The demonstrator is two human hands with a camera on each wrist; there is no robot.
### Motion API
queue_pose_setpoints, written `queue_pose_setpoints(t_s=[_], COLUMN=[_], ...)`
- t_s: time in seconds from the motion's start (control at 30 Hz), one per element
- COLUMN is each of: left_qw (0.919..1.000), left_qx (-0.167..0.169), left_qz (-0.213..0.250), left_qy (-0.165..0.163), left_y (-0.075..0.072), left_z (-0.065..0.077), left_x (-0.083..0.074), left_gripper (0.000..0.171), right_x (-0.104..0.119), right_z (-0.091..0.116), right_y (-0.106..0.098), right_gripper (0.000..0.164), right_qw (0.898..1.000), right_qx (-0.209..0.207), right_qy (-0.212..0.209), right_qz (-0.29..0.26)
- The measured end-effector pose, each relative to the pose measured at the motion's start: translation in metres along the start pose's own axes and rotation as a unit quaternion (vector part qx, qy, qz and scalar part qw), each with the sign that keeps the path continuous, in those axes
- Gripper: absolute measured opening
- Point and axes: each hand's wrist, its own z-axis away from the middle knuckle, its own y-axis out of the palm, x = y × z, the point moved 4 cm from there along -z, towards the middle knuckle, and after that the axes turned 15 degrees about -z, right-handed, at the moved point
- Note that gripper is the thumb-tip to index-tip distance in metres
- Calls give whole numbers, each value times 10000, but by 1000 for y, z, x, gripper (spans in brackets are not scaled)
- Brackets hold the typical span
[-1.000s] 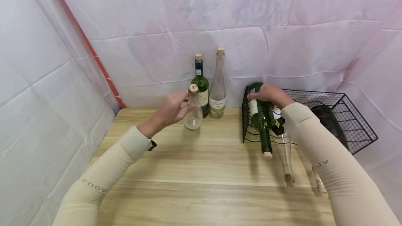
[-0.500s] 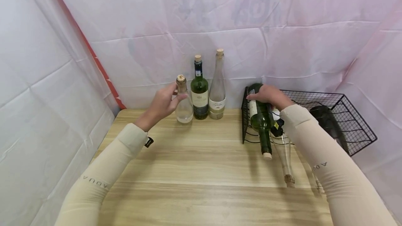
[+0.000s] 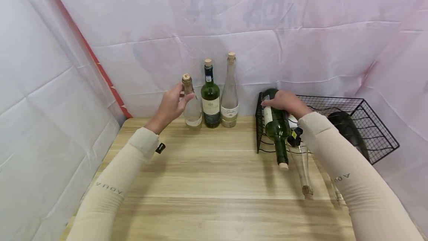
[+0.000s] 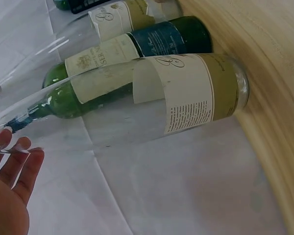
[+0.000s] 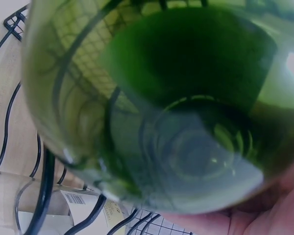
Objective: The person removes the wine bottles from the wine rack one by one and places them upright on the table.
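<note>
My left hand point(image 3: 172, 104) holds a clear, corked wine bottle point(image 3: 193, 117) by its neck. The bottle stands on the table at the left end of a row. In the left wrist view its cream and gold label point(image 4: 188, 93) faces the camera. Beside it are a green wine bottle point(image 3: 211, 101) and a taller clear bottle point(image 3: 229, 103), both corked and upright. At the right, my right hand point(image 3: 285, 102) grips the base end of another green wine bottle point(image 3: 278, 128), which slants neck-down at the rack's left end. That bottle fills the right wrist view.
A black wire rack point(image 3: 376, 124) stands at the table's right rear. A clear bottle point(image 3: 302, 170) and a dark bottle point(image 3: 346, 125) lie in it, and another corked neck point(image 3: 339, 195) shows partly behind my right sleeve. White cloth walls point(image 3: 150, 66) border the wooden table point(image 3: 200, 181).
My left hand has carried the clear bottle left and back, from in front of the standing green bottle to its left side. The right hand and its bottle stay in place.
</note>
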Motion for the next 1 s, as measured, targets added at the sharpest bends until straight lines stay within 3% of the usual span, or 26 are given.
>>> queue_pose_setpoints(t_s=[0.47,1.0], left_qw=[9985,9948], left_qx=[-95,338], left_qz=[258,490], left_qy=[-479,-832], left_y=[4,16], left_z=[-10,-23], left_x=[13,14], left_gripper=[24,36], right_x=[-4,-4], right_z=[-2,1], right_y=[0,-1], right_gripper=[53,54], right_qw=[9998,9993], right_qx=[-147,-270], right_qy=[-123,-218], right_qz=[15,-126])
